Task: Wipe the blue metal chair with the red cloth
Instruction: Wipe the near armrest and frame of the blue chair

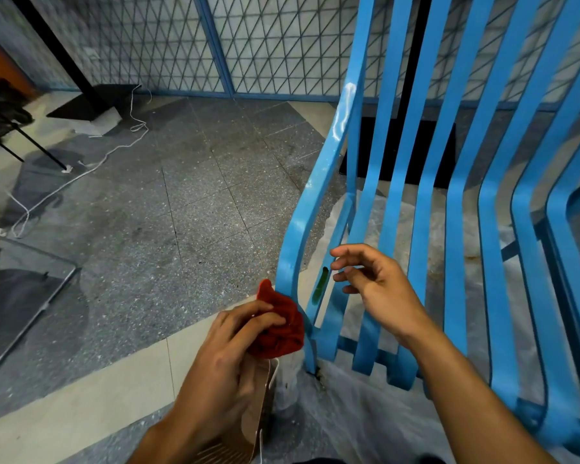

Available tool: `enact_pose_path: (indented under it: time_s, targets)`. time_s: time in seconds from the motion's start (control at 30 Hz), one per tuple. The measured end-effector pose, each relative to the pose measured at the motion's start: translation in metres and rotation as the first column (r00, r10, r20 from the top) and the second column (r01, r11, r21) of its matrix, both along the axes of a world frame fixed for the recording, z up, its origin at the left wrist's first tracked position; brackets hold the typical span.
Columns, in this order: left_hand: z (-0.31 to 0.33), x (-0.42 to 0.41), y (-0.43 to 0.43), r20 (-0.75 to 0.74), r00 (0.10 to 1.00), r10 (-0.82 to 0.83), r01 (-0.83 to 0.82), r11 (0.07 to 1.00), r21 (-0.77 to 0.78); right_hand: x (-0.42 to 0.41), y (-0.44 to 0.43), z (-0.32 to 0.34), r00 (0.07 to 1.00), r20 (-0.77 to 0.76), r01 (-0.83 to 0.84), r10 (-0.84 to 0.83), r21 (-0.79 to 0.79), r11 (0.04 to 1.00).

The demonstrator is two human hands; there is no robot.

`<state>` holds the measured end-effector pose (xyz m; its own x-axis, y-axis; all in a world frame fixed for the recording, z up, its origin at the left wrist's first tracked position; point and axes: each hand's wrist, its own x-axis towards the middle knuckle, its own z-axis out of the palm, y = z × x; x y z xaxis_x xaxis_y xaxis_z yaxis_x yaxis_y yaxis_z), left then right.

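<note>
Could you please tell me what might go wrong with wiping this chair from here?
The red cloth is bunched small in the left hand, so it may touch only a narrow strip of the blue chair and miss the slats. The open right hand hovers by the narrow gaps between slats, where fingers could catch. The plastic sheet under the chair might slip underfoot.

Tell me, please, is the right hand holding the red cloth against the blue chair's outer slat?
No: in the head view the left hand holds the red cloth against the blue chair's outer slat; the right hand holds nothing.
</note>
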<state>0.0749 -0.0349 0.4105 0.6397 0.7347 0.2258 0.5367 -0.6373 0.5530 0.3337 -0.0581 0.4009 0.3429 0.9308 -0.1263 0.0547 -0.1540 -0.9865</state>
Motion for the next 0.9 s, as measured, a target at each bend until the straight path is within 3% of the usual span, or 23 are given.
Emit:
enact_pose_path:
  time_s: [0.1, 0.17, 0.23, 0.33, 0.47, 0.6, 0.7, 0.73, 0.83, 0.9]
  targets:
    - [-0.004, -0.003, -0.001, 0.193, 0.972, 0.133, -0.087, 0.969, -0.23, 0.004, 0.0, -0.001, 0.999, -0.009, 0.035, -0.035, 0.002, 0.999]
    - [-0.005, 0.003, 0.002, 0.313, 0.894, 0.321, -0.156, 0.877, -0.454, 0.006, 0.0, -0.002, 0.998, 0.011, 0.063, -0.063, 0.003, 0.998]
    - [-0.01, 0.01, 0.015, 0.348, 0.807, 0.478, -0.21, 0.782, -0.587, 0.009, 0.001, -0.005, 0.995, 0.054, 0.089, -0.089, 0.009, 0.996]
    - [-0.02, 0.02, 0.039, 0.35, 0.746, 0.567, -0.219, 0.705, -0.675, 0.012, 0.003, -0.008, 0.989, 0.092, 0.118, -0.117, 0.001, 0.993]
    - [-0.041, 0.045, 0.061, 0.29, 0.837, 0.464, -0.189, 0.742, -0.643, 0.019, 0.005, -0.012, 0.987, 0.071, 0.145, -0.143, -0.024, 0.989]
    - [-0.068, 0.073, 0.094, 0.337, 0.899, 0.279, 0.025, 0.735, -0.677, 0.022, 0.007, -0.014, 0.985, 0.075, 0.158, -0.155, -0.029, 0.987]
    - [-0.086, 0.097, 0.113, 0.244, 0.968, 0.057, 0.07, 0.873, -0.483, 0.022, 0.01, -0.017, 0.985, 0.077, 0.158, -0.155, -0.036, 0.987]
    - [-0.091, 0.105, 0.117, 0.218, 0.974, 0.052, 0.049, 0.9, -0.433, 0.022, 0.01, -0.018, 0.985, 0.073, 0.162, -0.159, -0.038, 0.986]
    - [-0.11, 0.126, 0.131, 0.169, 0.986, 0.003, 0.046, 0.957, -0.287, 0.022, 0.014, -0.018, 0.984, 0.06, 0.168, -0.166, -0.033, 0.985]
    - [-0.11, 0.13, 0.137, 0.073, 0.99, -0.122, 0.134, 0.971, -0.198, 0.02, 0.015, -0.017, 0.986, 0.057, 0.16, -0.158, -0.032, 0.987]
